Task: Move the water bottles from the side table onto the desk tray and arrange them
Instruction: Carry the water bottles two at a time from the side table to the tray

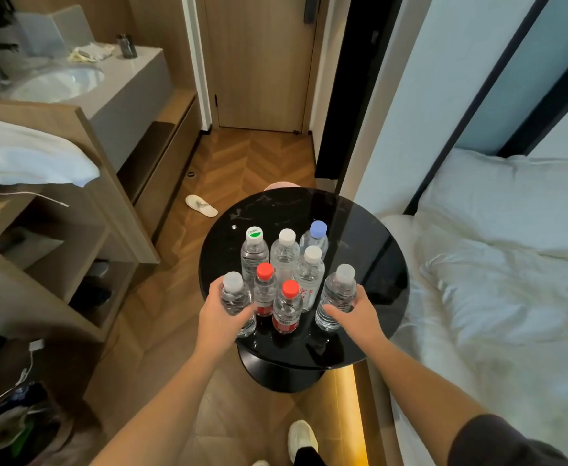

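Note:
Several water bottles stand upright in a cluster on a round black side table (370,250). My left hand (220,317) wraps around a clear white-capped bottle (235,295) at the cluster's front left. My right hand (356,314) grips another clear white-capped bottle (338,295) at the front right. Both held bottles still rest on the tabletop. Between them stand two red-capped bottles (287,306). Behind are a green-and-white-capped bottle (254,252), two white-capped ones (286,250) and a blue-capped one (317,235). No desk tray is in view.
A bed with white linen (497,270) borders the table on the right. A wooden shelf unit (61,250) and a counter with a sink (57,82) stand at left. A slipper (201,205) lies on the wood floor toward a closed door (259,62).

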`<act>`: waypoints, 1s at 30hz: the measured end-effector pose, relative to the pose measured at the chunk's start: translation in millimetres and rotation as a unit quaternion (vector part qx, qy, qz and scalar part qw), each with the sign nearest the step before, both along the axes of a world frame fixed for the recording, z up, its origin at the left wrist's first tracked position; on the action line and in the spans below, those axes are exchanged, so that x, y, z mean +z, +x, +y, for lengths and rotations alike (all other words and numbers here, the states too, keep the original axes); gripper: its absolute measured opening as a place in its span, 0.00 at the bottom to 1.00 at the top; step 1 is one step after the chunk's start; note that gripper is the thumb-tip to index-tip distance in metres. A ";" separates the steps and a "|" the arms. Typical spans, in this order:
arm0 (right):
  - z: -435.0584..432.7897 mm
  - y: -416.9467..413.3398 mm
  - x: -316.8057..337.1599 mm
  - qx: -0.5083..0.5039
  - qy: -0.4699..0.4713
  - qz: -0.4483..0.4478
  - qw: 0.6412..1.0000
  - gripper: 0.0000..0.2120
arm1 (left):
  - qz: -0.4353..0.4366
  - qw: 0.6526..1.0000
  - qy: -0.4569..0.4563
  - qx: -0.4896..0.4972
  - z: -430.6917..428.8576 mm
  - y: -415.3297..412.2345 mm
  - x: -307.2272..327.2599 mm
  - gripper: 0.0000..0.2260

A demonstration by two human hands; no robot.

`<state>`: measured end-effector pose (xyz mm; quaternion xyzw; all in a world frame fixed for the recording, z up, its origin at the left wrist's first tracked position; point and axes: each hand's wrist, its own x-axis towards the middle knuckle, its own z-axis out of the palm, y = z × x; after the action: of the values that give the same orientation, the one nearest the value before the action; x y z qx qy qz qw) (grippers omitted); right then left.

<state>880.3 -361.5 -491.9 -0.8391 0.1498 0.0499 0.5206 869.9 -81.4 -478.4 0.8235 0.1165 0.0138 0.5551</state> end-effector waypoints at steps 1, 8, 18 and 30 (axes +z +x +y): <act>0.4 -0.1 -9.1 -0.005 0.005 0.010 1.000 0.33 | 0.012 1.000 -0.012 0.007 0.1 -0.3 -8.5 0.32; 2.7 5.9 -56.6 -0.069 0.038 0.068 0.995 0.32 | 0.082 0.995 -0.025 0.048 -6.9 0.4 -62.5 0.27; 11.9 7.5 -80.1 -0.105 0.021 0.071 0.992 0.35 | 0.115 0.989 0.000 0.094 -21.9 3.3 -87.8 0.31; 15.5 -12.0 -44.0 -0.121 0.018 0.025 0.992 0.28 | 0.069 0.996 -0.010 0.050 -21.2 -13.5 -59.4 0.25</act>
<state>868.4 -345.9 -535.8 -0.8038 0.2621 0.0106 0.5340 856.4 -102.6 -537.7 0.8099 0.1953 -0.0165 0.5529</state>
